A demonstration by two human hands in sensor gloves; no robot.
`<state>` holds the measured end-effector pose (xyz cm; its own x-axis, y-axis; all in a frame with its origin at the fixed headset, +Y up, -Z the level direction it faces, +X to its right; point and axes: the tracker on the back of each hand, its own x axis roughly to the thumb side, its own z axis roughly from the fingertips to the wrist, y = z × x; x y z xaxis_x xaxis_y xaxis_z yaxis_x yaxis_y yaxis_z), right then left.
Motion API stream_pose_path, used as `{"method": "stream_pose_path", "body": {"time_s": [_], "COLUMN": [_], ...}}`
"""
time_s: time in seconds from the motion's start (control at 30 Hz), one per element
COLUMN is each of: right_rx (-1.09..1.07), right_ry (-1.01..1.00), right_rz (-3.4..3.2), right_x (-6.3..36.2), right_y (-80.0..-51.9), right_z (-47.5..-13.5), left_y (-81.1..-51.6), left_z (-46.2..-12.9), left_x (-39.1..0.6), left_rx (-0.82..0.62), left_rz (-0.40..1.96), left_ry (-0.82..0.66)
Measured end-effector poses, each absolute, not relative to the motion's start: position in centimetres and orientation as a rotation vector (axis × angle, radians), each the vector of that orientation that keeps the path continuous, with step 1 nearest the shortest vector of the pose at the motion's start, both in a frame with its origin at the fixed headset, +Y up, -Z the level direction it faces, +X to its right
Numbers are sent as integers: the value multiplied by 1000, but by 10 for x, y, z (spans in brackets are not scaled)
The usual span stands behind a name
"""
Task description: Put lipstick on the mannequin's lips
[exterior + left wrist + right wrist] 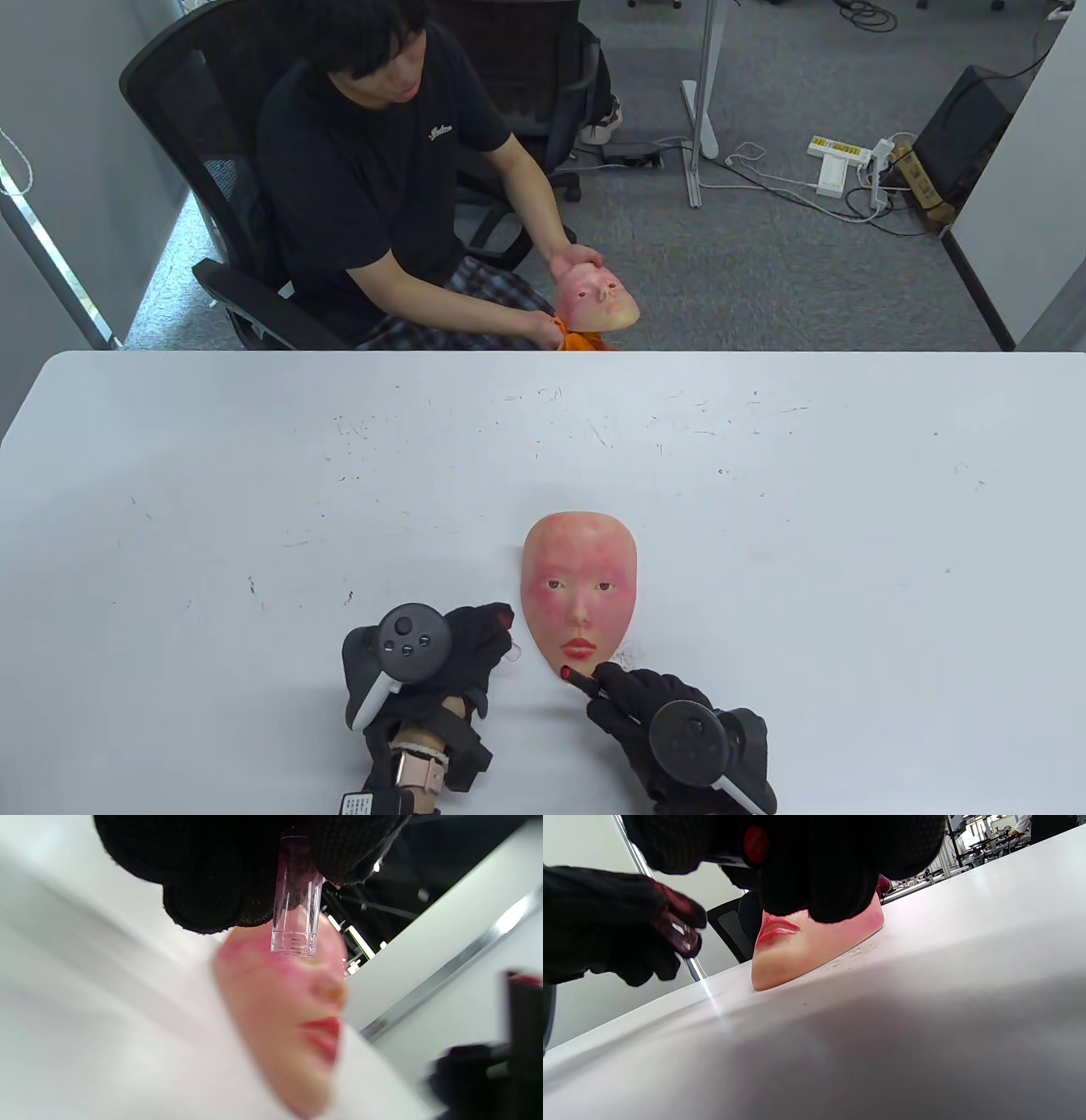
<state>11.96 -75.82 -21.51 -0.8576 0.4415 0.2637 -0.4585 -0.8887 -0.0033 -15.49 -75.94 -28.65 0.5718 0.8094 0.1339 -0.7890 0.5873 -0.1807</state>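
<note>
A pink mannequin face mask lies face up on the white table, chin toward me, with red lips. My right hand grips a black lipstick whose red tip sits just below the chin, apart from the lips. In the right wrist view the red tip shows among my fingers above the mask. My left hand rests left of the mask and holds the clear lipstick cap, also seen in the right wrist view.
A seated person in black beyond the table's far edge holds a second mannequin face. Cables and a power strip lie on the floor behind.
</note>
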Motion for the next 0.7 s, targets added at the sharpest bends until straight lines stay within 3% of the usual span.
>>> {"method": "stream_pose_path", "body": {"time_s": [0.2,0.7], "right_rx": [344,364], "right_ry": [-85,-87], "right_rz": [2624,2623], "right_x": [121,119], "right_y": [-759,-761], "right_z": [-216,-216], "left_y": [-770,-766], "left_z": [-287,-284], "left_x": [-151,-120], "left_rx": [-223,-270], "left_rz": [1368,1234], "left_ry": [-271,-411]}}
